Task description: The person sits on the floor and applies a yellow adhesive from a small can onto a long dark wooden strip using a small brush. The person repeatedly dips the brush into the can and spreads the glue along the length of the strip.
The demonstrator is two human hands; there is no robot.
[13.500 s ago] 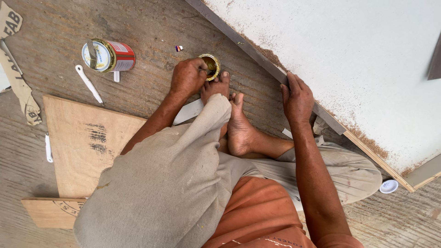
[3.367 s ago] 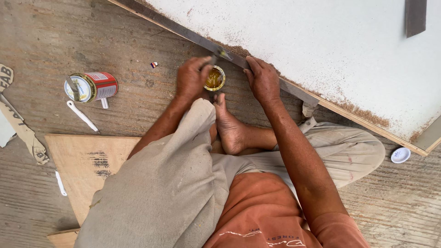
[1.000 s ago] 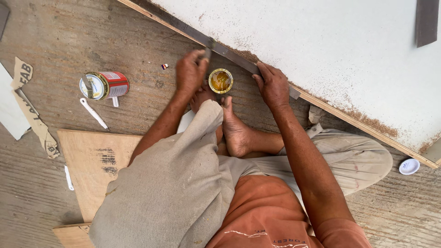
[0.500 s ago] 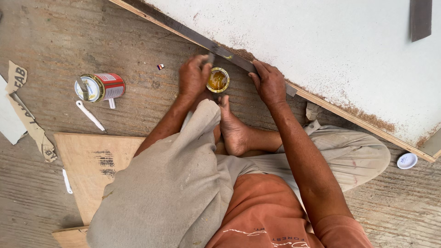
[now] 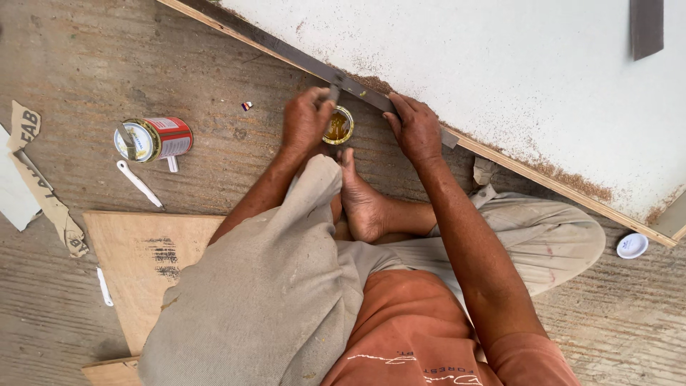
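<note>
My left hand (image 5: 306, 121) pinches a small grey tool (image 5: 333, 93) whose tip touches a dark edge strip (image 5: 286, 51). The strip runs along the edge of a large white board (image 5: 500, 71). Just under that hand, by my bare foot, a small open tin (image 5: 338, 126) of yellow glue stands on the floor. My right hand (image 5: 416, 129) lies on the strip to the right of the tin, fingers pressing it against the board's edge. Sawdust lies along that edge.
A red and white can (image 5: 153, 139) lies on its side at the left, with a white spatula (image 5: 139, 184) below it. A plywood piece (image 5: 143, 264) and a cardboard scrap (image 5: 43, 193) lie at the lower left. A white lid (image 5: 632, 245) sits at the right.
Much earlier my left hand gripped the small tin's rim; now it holds the tool at the strip. My right hand has shifted left along the edge, closer to the tin.
</note>
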